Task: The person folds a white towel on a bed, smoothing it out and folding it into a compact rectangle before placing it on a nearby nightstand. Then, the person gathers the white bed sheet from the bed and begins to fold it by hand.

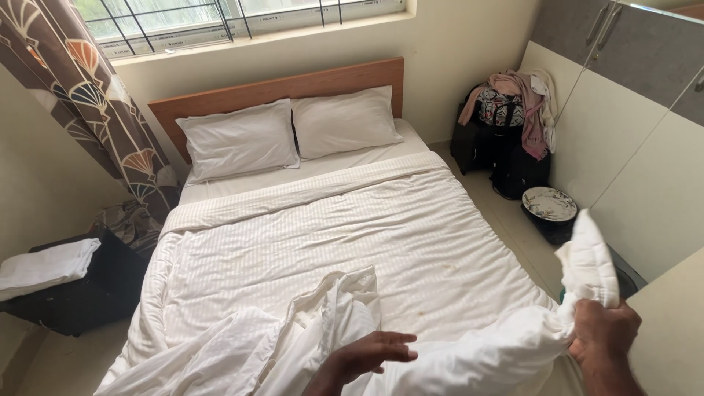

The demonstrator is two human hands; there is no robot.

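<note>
White bedding: a striped white duvet (352, 242) covers the bed (279, 92), spread flat as far as the two pillows (293, 132), which lie side by side against the wooden headboard.
Loose cloth: I see a crumpled white sheet (469, 352) bunched at the foot of the bed, running from the lower left corner up to the right edge.
Right hand: my right hand (605, 330) is clenched tight around a gathered corner of the sheet, lifting it so that a flap stands above the fist.
Left hand: my left hand (367, 357) is open, fingers stretched out and loosely together, palm down, resting on or just over the folds; I cannot tell whether it touches.
Packages and signs: I see none with a readable shape.
Left of bed: folded white towels (44, 268) lie on a dark stand, beneath a patterned curtain (95, 95).
Right of bed: a dark bag (506, 154) heaped with clothes stands in the corner, a patterned plate (548, 203) near it.
</note>
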